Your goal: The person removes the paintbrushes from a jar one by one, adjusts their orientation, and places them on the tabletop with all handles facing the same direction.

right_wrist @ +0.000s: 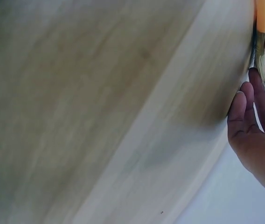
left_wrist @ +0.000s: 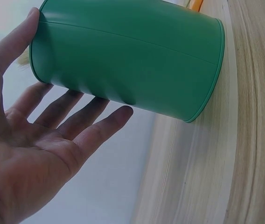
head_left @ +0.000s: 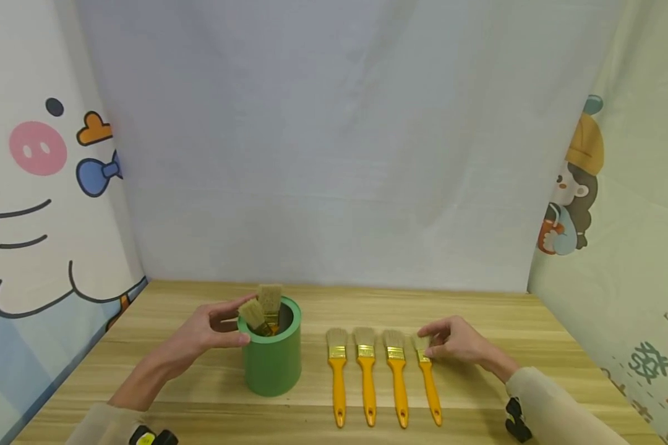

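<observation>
Two pale sleeves (head_left: 556,405) lay nearest, one toward the left edge of the table (head_left: 195,389), the other toward the right. The left hand (head_left: 197,330) held a green can (head_left: 273,371), thumb on the rim and fingers against the far side of the wall; the can stood upright, left of the table's middle. The right hand (head_left: 461,341) pinched a slim brush (head_left: 431,389) at the bristle end, thumb and fingers on either side; that brush lay nearest the table's right edge, its handle pointing toward the near edge.

Handling the slim brush well, in my judgement, called for a light pinch close to the metal band, since bristles alone would bend and let the handle swing. Lifting it straight up would have spared its neighbour a knock. The left hand did best to steady the can without squeezing or tipping it, keeping the thumb clear of the opening.

Counted out: one can, with two brushes (head_left: 269,300) showing in it, bristles up, one leaning toward the table's left edge; three wide brushes (head_left: 369,386) between can and slim brush, side by side, bristles toward the back edge; and that one slim brush. Six brushes were visible altogether.
</observation>
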The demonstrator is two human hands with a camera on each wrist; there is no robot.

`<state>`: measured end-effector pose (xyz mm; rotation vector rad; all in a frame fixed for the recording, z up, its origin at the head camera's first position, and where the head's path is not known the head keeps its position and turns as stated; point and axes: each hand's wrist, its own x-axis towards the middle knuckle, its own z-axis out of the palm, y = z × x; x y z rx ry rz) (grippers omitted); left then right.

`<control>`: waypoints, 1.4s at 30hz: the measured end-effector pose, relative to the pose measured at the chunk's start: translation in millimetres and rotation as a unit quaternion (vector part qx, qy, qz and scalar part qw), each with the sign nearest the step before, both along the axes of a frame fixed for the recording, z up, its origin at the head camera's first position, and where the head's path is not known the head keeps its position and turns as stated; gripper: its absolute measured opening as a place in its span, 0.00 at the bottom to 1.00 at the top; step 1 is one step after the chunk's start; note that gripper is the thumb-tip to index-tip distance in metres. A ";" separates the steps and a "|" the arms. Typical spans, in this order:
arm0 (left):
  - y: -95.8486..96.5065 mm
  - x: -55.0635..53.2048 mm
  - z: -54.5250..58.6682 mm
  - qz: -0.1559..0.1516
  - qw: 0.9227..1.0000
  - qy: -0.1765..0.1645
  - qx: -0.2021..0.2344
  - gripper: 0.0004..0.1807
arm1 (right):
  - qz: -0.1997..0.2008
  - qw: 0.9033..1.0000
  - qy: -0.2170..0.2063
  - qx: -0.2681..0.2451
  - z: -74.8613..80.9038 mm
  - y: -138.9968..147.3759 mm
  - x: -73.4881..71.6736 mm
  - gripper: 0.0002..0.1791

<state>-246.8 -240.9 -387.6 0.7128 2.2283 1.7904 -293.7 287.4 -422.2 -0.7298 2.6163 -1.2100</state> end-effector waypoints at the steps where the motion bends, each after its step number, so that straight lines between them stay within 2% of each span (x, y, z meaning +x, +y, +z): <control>1: 0.1 0.0 0.1 0.000 1.000 0.000 0.000 0.43 | 0.004 1.000 0.002 0.000 0.0 0.5 0.0 0.20; 5: -0.2 -0.2 0.1 -0.003 1.000 0.000 0.002 0.43 | 0.013 1.000 0.008 0.003 0.2 1.8 0.0 0.21; 14: -1.5 -0.6 -0.3 -0.006 1.000 0.001 0.005 0.42 | 0.006 1.000 0.027 0.013 1.7 4.4 1.1 0.23; 19: -1.7 -0.6 -0.2 -0.005 1.000 0.002 0.005 0.42 | -0.012 0.998 0.053 0.023 4.1 4.3 2.9 0.22; 24: -1.6 -0.5 -0.1 -0.006 1.000 0.002 0.005 0.42 | -0.026 0.995 0.088 0.029 15.8 -3.8 6.8 0.19; 32: -0.6 0.5 -0.5 -0.005 1.000 -0.002 0.003 0.43 | 0.020 0.993 0.112 0.010 36.7 -45.7 18.2 0.13; 42: -0.9 0.9 0.4 0.004 1.000 -0.001 0.000 0.43 | 0.035 0.995 0.075 -0.062 45.6 -118.8 25.7 0.12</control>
